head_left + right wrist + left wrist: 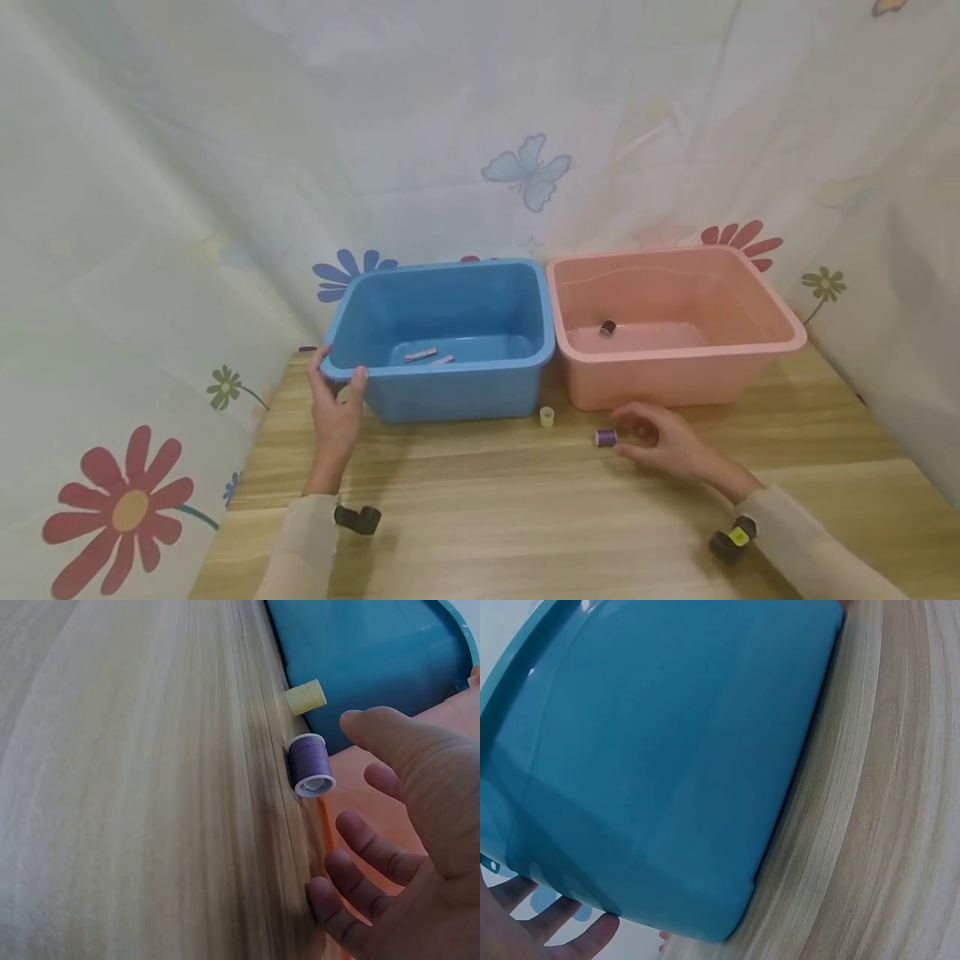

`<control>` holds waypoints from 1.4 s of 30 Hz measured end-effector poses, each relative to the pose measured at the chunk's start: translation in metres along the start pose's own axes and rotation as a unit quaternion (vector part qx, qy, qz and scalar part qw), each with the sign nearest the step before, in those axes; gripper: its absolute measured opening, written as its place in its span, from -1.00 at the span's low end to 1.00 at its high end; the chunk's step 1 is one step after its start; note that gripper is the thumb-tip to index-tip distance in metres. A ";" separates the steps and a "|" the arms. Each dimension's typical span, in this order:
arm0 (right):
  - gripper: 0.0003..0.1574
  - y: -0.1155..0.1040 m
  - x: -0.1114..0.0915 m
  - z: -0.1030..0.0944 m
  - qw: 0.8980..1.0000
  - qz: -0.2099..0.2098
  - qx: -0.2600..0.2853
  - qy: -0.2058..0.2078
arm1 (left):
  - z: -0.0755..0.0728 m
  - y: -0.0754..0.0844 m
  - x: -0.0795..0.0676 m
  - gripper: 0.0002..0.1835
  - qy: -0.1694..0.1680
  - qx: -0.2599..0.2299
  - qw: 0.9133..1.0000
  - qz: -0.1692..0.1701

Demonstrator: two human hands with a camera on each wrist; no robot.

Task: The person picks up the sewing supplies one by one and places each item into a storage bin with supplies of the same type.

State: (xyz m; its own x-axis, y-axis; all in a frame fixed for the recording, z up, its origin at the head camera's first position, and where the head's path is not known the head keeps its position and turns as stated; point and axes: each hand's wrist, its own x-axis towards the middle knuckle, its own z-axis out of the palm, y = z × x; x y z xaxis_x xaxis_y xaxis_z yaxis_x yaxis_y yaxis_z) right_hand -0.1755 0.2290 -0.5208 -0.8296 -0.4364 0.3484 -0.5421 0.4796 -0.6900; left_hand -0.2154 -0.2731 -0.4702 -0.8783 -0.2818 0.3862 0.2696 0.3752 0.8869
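My left hand (335,425) holds the front left corner of a blue plastic tub (450,396), thumb at the front rim and fingers around the side. In the left wrist view its fingertips (592,937) touch the tub's outer wall. My right hand (667,442) is just right of a purple thread spool (605,437), thumb and fingers apart and nothing between them. That spool (311,765) lies on its side on the table. Close by, in front of the gap between the tubs, stands a small pale yellow spool (547,417).
A pink tub (667,379) stands directly right of the blue one, with a dark thread spool (608,327) inside. Two small pinkish strips (420,355) lie in the blue tub. Behind the wooden table (487,517) hangs a patterned white curtain (420,125).
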 end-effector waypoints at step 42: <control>-0.61 0.009 0.006 0.014 0.996 0.039 -0.072 -0.020 | 0.000 0.000 0.000 -0.26 -0.003 0.001 1.000 -0.003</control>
State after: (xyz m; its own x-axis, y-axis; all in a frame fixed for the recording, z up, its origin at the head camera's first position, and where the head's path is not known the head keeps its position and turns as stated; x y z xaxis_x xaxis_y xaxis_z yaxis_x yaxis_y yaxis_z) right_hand -0.1830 0.2203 -0.5336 -0.8657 -0.4218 0.2693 -0.4917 0.6165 -0.6149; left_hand -0.2156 -0.2730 -0.4704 -0.8822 -0.2787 0.3796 0.2638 0.3753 0.8886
